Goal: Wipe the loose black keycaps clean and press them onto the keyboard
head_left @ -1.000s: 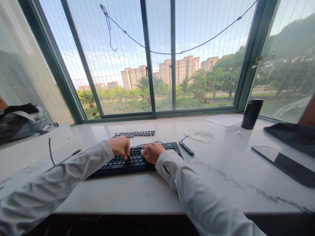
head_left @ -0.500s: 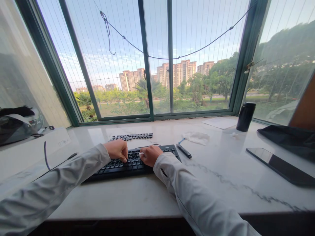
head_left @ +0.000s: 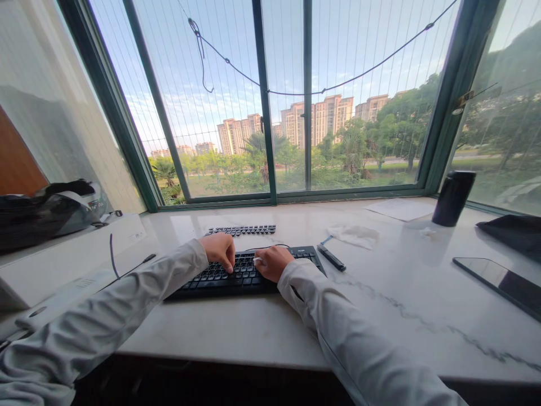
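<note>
Keyboard (head_left: 245, 281) rests on marbled counter (head_left: 228, 327) below window (head_left: 307, 141).

keyboard (head_left: 228, 288): plastic, probably matt | countertop (head_left: 262, 332): smooth, glossy | sleeves (head_left: 359, 332): creased cloth | loose sheet (head_left: 397, 209): paper

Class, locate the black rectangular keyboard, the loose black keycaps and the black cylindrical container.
Black rectangular keyboard (head_left: 246, 277), head view: middle keys.
Loose black keycaps (head_left: 247, 230), head view: group's middle.
Black cylindrical container (head_left: 453, 199), head view: side wall.

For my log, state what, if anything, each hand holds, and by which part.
The right hand holds a white scrap, perhaps tissue; the gripped part is hidden. Whether the left hand, over the computer keyboard, holds anything cannot be told.
</note>
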Motion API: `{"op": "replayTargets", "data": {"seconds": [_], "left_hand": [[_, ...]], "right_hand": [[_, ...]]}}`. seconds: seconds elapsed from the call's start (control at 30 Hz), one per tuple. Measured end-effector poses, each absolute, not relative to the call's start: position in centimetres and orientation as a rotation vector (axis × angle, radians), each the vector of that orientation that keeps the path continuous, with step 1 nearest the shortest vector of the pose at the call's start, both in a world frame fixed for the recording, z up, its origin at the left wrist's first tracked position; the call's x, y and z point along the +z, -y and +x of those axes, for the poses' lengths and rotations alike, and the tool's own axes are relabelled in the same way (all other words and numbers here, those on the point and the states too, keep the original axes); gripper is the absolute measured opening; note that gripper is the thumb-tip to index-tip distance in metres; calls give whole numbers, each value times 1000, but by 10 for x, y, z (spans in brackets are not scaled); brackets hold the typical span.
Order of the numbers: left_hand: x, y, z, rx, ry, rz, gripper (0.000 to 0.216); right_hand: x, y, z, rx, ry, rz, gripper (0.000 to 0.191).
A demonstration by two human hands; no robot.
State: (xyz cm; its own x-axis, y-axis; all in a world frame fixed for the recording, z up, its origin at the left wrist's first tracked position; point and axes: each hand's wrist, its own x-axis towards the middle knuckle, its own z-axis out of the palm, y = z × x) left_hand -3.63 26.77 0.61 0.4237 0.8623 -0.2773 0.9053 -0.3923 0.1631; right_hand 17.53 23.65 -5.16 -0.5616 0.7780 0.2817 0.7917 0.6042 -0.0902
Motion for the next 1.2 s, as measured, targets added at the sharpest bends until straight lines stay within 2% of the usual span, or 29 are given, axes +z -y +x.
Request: {"op": "replayTargets", "data": {"seconds": [0.2,0.5,0.73,1.2], "left_hand": [[2,-278,-37,-261,-1497,2374,33],[-4,-283,-47,-219,-1556,2380,43],[-11,-290,-56,-198,-1499,2315,40],[-12,-286,-57,-147,-1441,2363,33]], "right_hand": [[-46,-226,172,-81,2566,-1058,32],[-47,-211,154,-178,2744,-924,50],[-47,-211,150,-199,2730,-1046,46],[-47,-213,149,-237,2761,-968,39]]}}
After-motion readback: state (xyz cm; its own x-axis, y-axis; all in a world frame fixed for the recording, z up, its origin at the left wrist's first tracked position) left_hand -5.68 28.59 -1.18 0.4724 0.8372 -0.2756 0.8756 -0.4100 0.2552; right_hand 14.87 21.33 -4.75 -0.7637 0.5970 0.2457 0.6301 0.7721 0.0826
